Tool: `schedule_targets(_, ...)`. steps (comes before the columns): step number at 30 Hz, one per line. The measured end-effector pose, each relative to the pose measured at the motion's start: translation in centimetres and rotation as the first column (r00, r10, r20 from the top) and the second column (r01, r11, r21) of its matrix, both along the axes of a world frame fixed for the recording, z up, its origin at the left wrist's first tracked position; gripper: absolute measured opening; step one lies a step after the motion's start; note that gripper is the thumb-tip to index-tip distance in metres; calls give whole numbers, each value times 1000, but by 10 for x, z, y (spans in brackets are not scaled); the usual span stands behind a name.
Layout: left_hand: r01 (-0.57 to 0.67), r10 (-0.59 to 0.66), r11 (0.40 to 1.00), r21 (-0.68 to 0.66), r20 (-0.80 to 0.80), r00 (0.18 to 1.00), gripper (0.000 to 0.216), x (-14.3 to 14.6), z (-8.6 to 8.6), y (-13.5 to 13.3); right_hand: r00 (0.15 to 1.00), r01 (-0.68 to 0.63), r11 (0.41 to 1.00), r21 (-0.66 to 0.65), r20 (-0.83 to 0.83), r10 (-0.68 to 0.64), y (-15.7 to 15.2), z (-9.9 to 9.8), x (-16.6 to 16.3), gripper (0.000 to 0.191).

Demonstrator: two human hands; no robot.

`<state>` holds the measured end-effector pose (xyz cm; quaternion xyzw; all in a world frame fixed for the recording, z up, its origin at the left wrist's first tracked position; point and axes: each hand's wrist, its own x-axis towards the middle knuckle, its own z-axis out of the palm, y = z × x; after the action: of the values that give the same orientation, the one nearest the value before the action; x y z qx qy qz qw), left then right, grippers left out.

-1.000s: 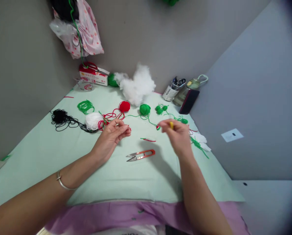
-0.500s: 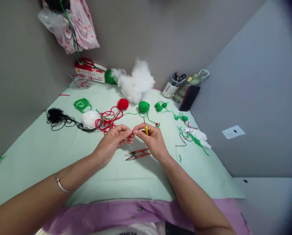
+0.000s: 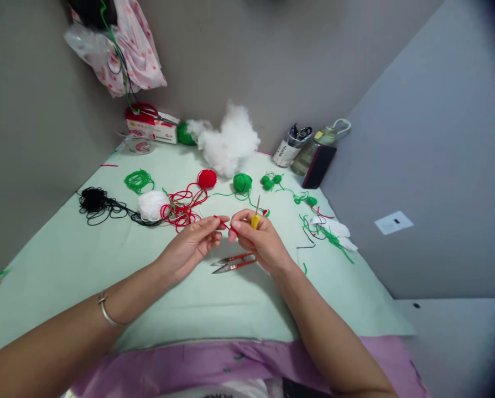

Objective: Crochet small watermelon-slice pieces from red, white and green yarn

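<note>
Thin red yarn (image 3: 225, 225) spans two pinching hands.
The left hand (image 3: 197, 237) and right hand (image 3: 260, 236) each pinch it, beyond the orange-handled metal snips (image 3: 229, 267); the yellow-handled slim metal hook (image 3: 255, 221), also in the right grip, could slip or snag if fingers loosen.

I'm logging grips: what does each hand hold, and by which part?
The right hand grips a yellow-handled tool by its handle. It and the left hand pinch red yarn stretched between them; whether at its ends cannot be told.
</note>
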<state>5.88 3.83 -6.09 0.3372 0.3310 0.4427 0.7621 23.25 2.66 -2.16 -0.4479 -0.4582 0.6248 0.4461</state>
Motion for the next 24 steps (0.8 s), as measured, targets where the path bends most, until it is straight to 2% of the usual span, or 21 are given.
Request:
schedule_targets(4,-76,90,990,122,-117,989,17,-6,0,5,999,8,997,-76,-53,-12,5,-7,2,41)
schedule_targets(8,-97,171,946,308,-221,960,9,-7,5,-1,997,2,992,-123,-74,-11,7,-13,4,43)
schedule_targets(10,-107,224,906,409,-251,942,5,-7,7,-5,997,-23,989,-145,-75,12,7,-13,4,43)
schedule_targets(14,-62,324,784,618,-321,890,8,-7,5,-8,996,-71,980,-187,-70,58,5,-11,2,42)
schedule_targets(16,-46,306,784,620,-320,897,8,-7,3,-7,995,-86,976,-198,-59,76,5,-12,2,41)
schedule_targets(21,-79,267,845,530,-287,920,4,-5,7,-4,986,-138,975,-173,-116,119,2,-13,0,37)
schedule_targets(24,-84,244,876,476,-284,928,5,-5,7,-1,987,-114,985,-131,-131,96,2,-12,1,33)
